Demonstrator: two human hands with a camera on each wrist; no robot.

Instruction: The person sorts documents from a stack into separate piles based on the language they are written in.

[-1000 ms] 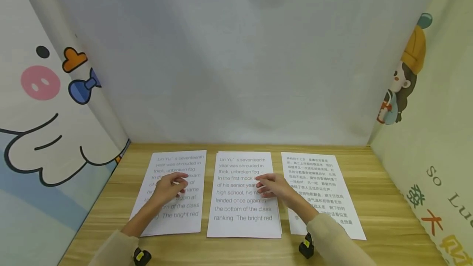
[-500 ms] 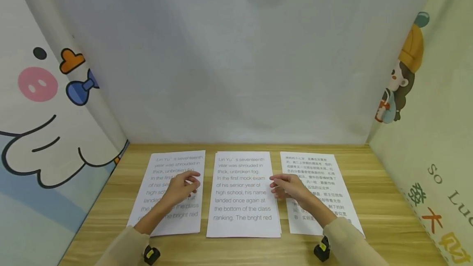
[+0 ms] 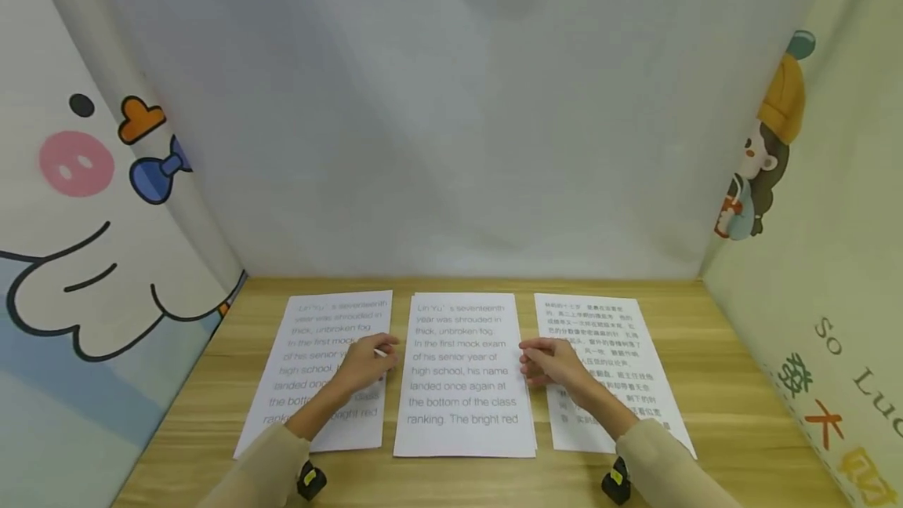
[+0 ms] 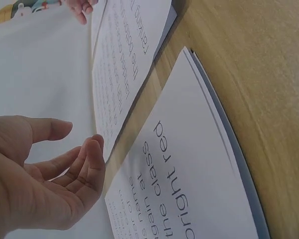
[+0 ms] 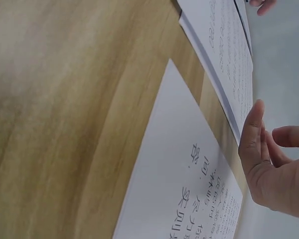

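Three paper stacks lie side by side. The middle stack [image 3: 462,437] and left stack [image 3: 282,382] carry large English print; the right stack [image 3: 621,328] has Chinese print. Over the left stack's right edge hovers my left hand [image 3: 363,367], its fingertips over the gap beside the middle stack. Just off the middle stack's right edge are the fingertips of my right hand [image 3: 560,371], which covers part of the right stack. Both hands hold nothing, with fingers loosely bent and thumbs apart, as the left wrist view and the right wrist view show. Sheet edges in the middle stack are slightly uneven.
The stacks rest on a wood-grain table [image 3: 451,484]. A pale backdrop [image 3: 451,116] rises behind it, with cartoon-printed side panels at left and right. Small black devices with yellow marks [image 3: 310,480] sit at both wrists.
My left hand has moved right, from the middle of the left stack to its right edge. My right hand has shifted right, off the middle stack. The papers lie as before.
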